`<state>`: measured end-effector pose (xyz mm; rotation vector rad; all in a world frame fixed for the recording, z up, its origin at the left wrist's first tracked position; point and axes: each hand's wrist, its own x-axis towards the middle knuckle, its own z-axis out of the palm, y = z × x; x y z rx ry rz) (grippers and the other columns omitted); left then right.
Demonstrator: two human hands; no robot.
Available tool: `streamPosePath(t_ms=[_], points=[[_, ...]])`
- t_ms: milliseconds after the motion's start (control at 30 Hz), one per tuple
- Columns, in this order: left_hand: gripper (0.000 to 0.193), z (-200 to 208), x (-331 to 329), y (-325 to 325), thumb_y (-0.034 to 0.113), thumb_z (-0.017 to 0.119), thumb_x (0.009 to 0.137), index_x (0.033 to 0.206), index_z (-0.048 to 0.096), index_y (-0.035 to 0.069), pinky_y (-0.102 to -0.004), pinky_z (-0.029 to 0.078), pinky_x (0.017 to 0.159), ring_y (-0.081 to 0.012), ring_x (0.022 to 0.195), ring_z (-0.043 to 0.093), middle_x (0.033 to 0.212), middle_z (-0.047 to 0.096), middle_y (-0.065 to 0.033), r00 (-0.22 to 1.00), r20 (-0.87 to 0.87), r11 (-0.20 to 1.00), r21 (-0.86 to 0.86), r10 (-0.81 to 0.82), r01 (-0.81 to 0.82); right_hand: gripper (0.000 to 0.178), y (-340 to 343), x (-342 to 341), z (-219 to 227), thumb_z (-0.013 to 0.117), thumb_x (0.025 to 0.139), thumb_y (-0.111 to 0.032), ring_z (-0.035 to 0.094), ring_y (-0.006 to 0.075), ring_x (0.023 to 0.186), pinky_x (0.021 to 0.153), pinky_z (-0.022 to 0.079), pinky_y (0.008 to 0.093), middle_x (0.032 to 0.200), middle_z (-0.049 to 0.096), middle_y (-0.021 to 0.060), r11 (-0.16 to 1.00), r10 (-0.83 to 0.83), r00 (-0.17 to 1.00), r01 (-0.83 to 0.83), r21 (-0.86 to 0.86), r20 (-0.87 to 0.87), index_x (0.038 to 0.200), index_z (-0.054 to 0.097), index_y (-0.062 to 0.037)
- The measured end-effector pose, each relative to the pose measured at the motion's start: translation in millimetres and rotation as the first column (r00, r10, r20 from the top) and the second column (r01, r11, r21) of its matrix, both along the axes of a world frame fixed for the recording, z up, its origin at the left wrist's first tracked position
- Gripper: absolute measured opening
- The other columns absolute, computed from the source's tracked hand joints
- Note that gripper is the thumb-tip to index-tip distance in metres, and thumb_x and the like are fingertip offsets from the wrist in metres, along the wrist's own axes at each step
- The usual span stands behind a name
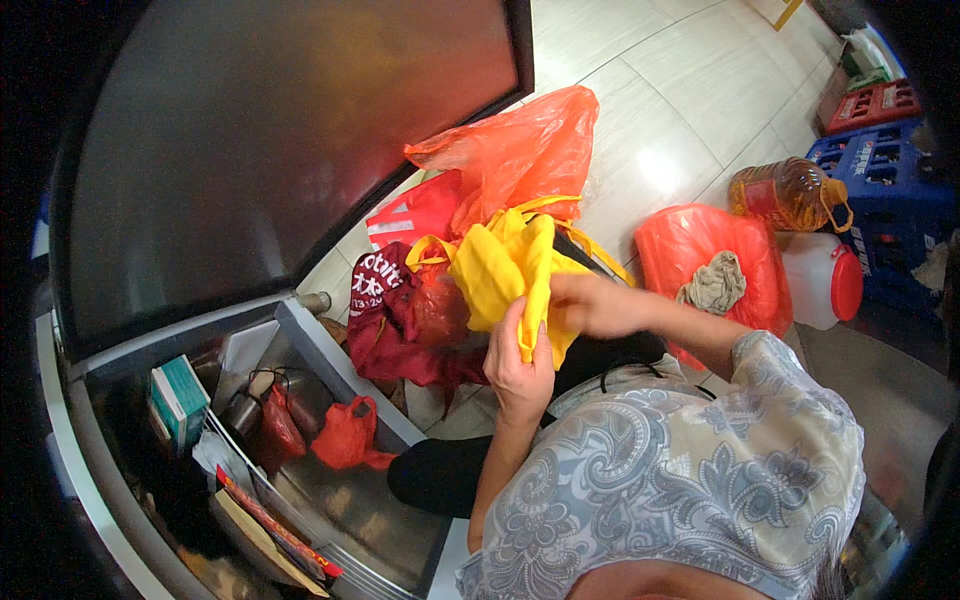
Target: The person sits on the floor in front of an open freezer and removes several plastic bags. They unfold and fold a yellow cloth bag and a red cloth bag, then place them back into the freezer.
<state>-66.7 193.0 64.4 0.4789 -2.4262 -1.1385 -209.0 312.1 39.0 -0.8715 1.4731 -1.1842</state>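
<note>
My left hand [520, 372] is closed, pinching the lower edge of a yellow cloth with long straps [510, 265], which hangs in folds in front of me. Against the right side of the cloth is my right hand [588, 303], smeared by motion, so its fingers do not show clearly. Under and beyond the cloth lie an orange-red plastic bag [530, 145], a red cloth with pale stripes [415, 210] and a dark red fabric bundle with white print [385, 320].
An open cabinet drawer [345, 365] at the left holds red plastic bags [348, 432], a teal box [180, 402] and papers. At right stand a red-lined bin [690, 240] with a grey rag [715, 283], an oil bottle [785, 192], a white jug [812, 280] and blue crates [895, 170].
</note>
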Motion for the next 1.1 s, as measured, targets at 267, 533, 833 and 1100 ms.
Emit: streamPosePath(t_ms=[267,533,833,1100], points=[[0.038,-6.4,-5.0,20.0,-0.003,0.069,0.072,0.11,0.066,0.003,-0.0439,0.047,0.073,-0.035,0.081,0.055,0.085,0.054,-0.0144,0.949,0.013,0.939,-0.142,-0.316,0.314,0.038,-43.2,-19.6,-36.6,0.056,0.095,-0.024,0.066,0.0215,0.091,0.081,0.053,0.0337,0.108,0.067,0.0113,0.813,-0.58,0.661,0.505,0.289,0.477,0.123,0.059,0.001],[0.04,-21.4,-14.2,-36.3,0.002,0.065,0.089,0.126,0.049,-0.001,-0.028,0.051,0.065,-0.0144,0.075,0.059,0.12,0.057,-0.0118,0.981,-0.093,0.931,0.341,0.173,-0.132,0.036,-52.8,-32.8,-80.9,0.057,0.094,-0.025,0.063,0.0224,0.091,0.081,0.049,0.0365,0.105,0.068,0.0138,0.872,-0.431,0.892,0.373,0.316,0.134,0.115,0.063,0.0042],[0.023,-48.1,-51.8,-94.7,0.008,0.065,0.091,0.111,0.063,-0.004,-0.0267,0.049,0.062,-0.0118,0.076,0.06,0.11,0.061,-0.0088,0.983,0.185,0.839,0.537,-0.018,-0.085,0.059,-53.7,-35.5,-70.6,0.05,0.096,-0.046,0.061,0.0346,0.114,0.094,0.047,0.0391,0.124,0.062,0.0238,0.859,-0.37,0.925,0.377,0.348,-0.088,0.124,0.06,0.0049],[0.017,-35.6,-86.3,-84.1,0.007,0.072,0.082,0.094,0.062,0.0,-0.0331,0.049,0.066,-0.0226,0.072,0.059,0.086,0.06,-0.0118,0.985,0.17,0.993,-0.111,-0.031,0.05,0.068,-55.8,-41.7,-66.1,0.046,0.097,-0.054,0.057,0.0395,0.118,0.099,0.044,0.0432,0.127,0.058,0.0285,0.928,-0.3,0.934,0.24,0.284,0.195,0.124,0.058,0.0067]])
